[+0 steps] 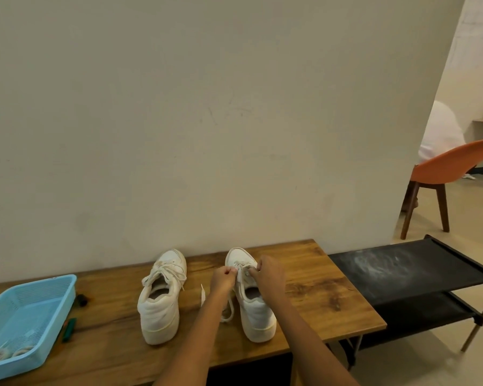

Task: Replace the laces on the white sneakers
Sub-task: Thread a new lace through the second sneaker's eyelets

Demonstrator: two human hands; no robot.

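So the setup was a wooden table (318, 296) pushed against a plain wall, with a black fabric rack (402, 271) off its right end and a blue plastic basket (39, 296) on the left side holding what looked like spare white laces (0, 355), probably the replacements. Two white sneakers stood side by side near the middle, toes to the wall. The left sneaker (161, 296) was fully laced and nobody was touching it. The right sneaker (251, 296) was the one being worked on: the left hand (222, 278) was curled and pinching the lace (241, 270) at the upper eyelets, and the right hand (271, 275) was closed in a pinch on it from the other side. A loose tail of lace trailed on the table between the shoes, so I'd guess the old lace was partway out. Honestly it looked like early days: one shoe half unthreaded at best, the other untouched, and the new laces not yet out of the basket.
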